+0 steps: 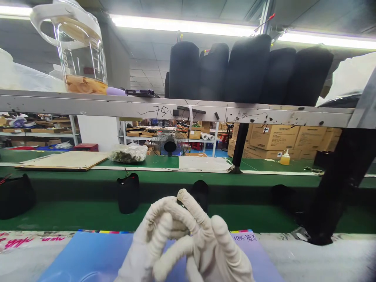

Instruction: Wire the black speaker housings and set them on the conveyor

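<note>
My left hand [152, 235] and my right hand [211, 243], both in white fabric gloves, are raised in front of me over a blue-purple sheet [96, 250]. Their bent fingers meet and cross at the middle. A small dark spot shows between the fingertips near the top; what is pinched there is too small or hidden to name. Behind the hands, a black cloth-like cylinder [201, 194] stands on the green belt [164, 219], partly covered by my right hand.
More black pieces lie on the belt, one [128, 194] left of centre. A metal shelf [117, 107] crosses above, bearing a glass jug [84, 58] and several black cylinders [249, 70]. A black post [331, 192] stands right. Beyond are a board [64, 159], bubble-wrapped bundle [128, 153] and glue bottle [284, 158].
</note>
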Action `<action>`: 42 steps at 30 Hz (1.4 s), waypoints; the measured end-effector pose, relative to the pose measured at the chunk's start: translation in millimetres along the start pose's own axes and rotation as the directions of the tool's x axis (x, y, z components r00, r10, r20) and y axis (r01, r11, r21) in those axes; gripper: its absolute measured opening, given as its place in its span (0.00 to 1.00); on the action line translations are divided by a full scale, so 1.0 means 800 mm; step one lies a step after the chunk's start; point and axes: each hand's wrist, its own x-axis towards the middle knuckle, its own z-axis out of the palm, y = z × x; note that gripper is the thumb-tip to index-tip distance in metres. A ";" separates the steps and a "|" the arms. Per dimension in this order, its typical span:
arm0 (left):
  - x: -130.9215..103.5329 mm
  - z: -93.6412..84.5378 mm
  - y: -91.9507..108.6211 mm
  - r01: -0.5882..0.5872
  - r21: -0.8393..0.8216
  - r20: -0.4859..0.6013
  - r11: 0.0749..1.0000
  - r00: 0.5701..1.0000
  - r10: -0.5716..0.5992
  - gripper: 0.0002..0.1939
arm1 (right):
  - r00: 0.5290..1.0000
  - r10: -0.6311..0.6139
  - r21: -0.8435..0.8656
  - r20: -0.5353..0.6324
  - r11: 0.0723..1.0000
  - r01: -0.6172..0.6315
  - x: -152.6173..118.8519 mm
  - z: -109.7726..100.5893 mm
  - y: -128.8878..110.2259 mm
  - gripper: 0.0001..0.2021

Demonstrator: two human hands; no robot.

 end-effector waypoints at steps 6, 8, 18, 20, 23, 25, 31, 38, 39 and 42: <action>0.000 -0.006 -0.009 -0.273 0.083 0.074 0.958 0.961 0.267 0.33 | 0.993 -0.101 0.134 -0.064 0.985 0.109 0.003 0.005 -0.010 0.25; -0.005 0.001 -0.022 -0.374 0.191 0.058 0.908 0.927 0.370 0.32 | 0.988 -0.121 0.026 -0.095 0.992 0.124 0.003 0.006 -0.010 0.27; -0.005 0.012 -0.031 -0.104 0.124 0.081 0.987 0.992 0.095 0.44 | 0.978 -0.165 -0.120 -0.124 0.981 0.150 0.005 0.009 -0.010 0.24; -0.001 0.007 -0.027 -0.006 0.056 0.097 0.998 0.995 0.000 0.44 | 0.982 -0.152 -0.065 -0.109 0.987 0.145 0.004 0.008 -0.014 0.26; 0.003 -0.001 -0.022 -0.020 0.009 0.062 1.000 0.998 0.020 0.38 | 0.986 -0.144 0.145 -0.089 0.977 0.156 0.003 0.005 -0.021 0.26; 0.003 -0.003 -0.021 -0.127 0.013 0.027 0.992 0.992 0.127 0.34 | 0.979 -0.172 0.277 -0.110 0.941 0.197 0.005 0.004 -0.024 0.26; -0.001 0.006 -0.032 -0.260 0.091 0.029 0.961 0.965 0.259 0.27 | 0.979 -0.190 0.358 -0.076 0.911 0.205 0.007 0.002 -0.018 0.27; 0.021 -0.009 -0.007 -0.033 -0.249 0.051 0.968 0.998 0.047 0.21 | 0.926 -0.269 0.078 -0.266 0.951 0.299 0.014 -0.020 -0.039 0.23; 0.023 -0.012 -0.001 -0.001 -0.327 0.089 0.945 0.995 0.032 0.21 | 0.907 -0.277 0.012 -0.318 0.955 0.296 0.018 -0.026 -0.037 0.24; 0.018 -0.014 0.007 0.101 -0.494 0.236 0.863 0.972 0.021 0.23 | 0.904 -0.191 -0.072 -0.382 0.982 0.177 0.031 -0.038 -0.007 0.30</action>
